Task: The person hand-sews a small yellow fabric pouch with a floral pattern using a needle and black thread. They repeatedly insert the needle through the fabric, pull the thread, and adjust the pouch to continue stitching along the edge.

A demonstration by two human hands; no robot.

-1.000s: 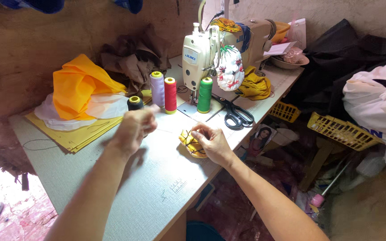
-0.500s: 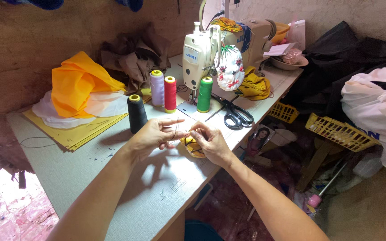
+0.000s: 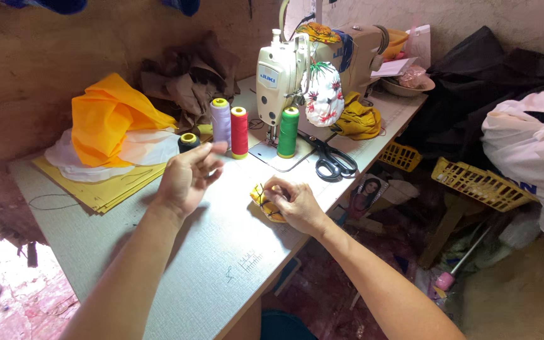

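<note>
Yellow cloth [image 3: 264, 203] lies on the table [image 3: 221, 264] near its right edge, pinned under the right hand [image 3: 294, 204], whose grip is closed on it. The left hand [image 3: 187, 176] hovers just left, fingers loosely apart, holding nothing. Beyond stand a black spool [image 3: 188, 142], other spools, scissors [image 3: 332, 160] and a sewing machine [image 3: 284, 72].

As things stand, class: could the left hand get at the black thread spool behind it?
Probably yes. The left hand hovers open just in front of the black thread spool, with nothing between them.
</note>
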